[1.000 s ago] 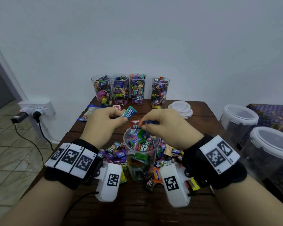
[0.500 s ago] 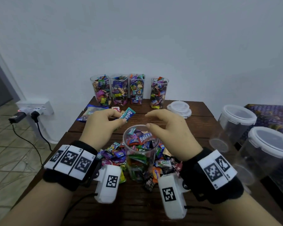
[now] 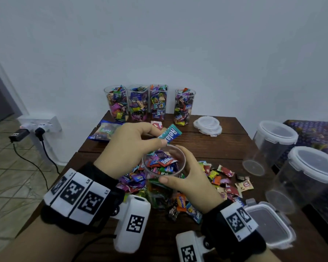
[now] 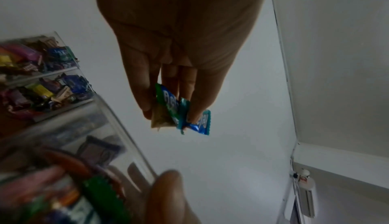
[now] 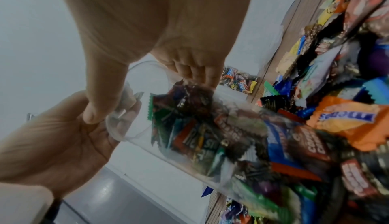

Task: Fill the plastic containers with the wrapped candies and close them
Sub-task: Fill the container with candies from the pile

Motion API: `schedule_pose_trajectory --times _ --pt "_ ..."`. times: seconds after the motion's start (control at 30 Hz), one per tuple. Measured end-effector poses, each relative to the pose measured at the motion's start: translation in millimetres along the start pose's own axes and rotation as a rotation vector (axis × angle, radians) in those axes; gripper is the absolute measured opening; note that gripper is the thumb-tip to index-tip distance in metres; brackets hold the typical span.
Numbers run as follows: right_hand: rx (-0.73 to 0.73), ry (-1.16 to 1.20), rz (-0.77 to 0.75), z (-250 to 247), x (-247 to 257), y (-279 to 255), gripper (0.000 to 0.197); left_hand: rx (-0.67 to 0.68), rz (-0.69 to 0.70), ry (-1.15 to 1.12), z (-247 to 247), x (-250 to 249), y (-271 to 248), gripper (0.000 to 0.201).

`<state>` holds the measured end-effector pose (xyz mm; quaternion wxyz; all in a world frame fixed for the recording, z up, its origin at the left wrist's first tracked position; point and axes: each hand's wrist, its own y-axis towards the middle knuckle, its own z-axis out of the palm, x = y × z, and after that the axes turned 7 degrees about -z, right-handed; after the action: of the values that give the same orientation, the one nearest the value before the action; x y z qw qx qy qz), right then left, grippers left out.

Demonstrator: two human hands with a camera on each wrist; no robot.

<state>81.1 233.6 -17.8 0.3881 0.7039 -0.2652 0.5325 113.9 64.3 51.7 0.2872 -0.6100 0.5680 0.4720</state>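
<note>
A clear plastic container (image 3: pixel 155 193), nearly full of wrapped candies, stands amid a loose candy pile (image 3: pixel 225 178) on the dark wooden table (image 3: pixel 206 146). My right hand (image 3: pixel 173 165) grips its rim, thumb on the near side and fingers on the far side; the right wrist view shows that hand (image 5: pixel 145 94) on the container (image 5: pixel 210 136). Just above and left of the rim, my left hand (image 3: pixel 159 137) pinches a teal Relaxa candy (image 3: pixel 170 135). In the left wrist view the left hand (image 4: pixel 170 111) holds that teal candy (image 4: pixel 199 122) with a green one (image 4: pixel 165 101).
Four open containers full of candy (image 3: pixel 148 103) line the wall at the back, with a stack of white lids (image 3: pixel 207 124) to their right. Lidded empty tubs (image 3: pixel 276 137) stand off the table's right edge. A flat lidded box (image 3: pixel 269 224) lies near right, a candy bag (image 3: pixel 104 130) back left.
My right hand let a candy fall into the container, then came down and took hold of its rim. The left hand has kept the teal candy and edged over the container.
</note>
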Motion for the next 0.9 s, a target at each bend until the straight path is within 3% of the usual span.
schedule_pose_trajectory --times 0.13,0.27,0.53,0.73,0.9 --pt "-0.025 0.001 -0.030 0 -2 0 0.068 0.139 -0.016 0.088 5 2 -3 0.006" --pt "-0.016 0.035 -0.038 0 -1 -1 0.068 0.146 -0.025 0.156 7 5 -3 0.009" --pt "-0.030 0.004 -0.063 2 -3 2 0.071 0.064 0.024 0.176 5 1 -3 0.010" --pt "-0.019 0.004 -0.076 0 -1 0 0.061 -0.040 0.081 0.198 4 4 0 0.013" --pt "0.025 -0.083 -0.028 -4 -1 0 0.063 -0.097 0.057 0.139 -3 12 5 0.018"
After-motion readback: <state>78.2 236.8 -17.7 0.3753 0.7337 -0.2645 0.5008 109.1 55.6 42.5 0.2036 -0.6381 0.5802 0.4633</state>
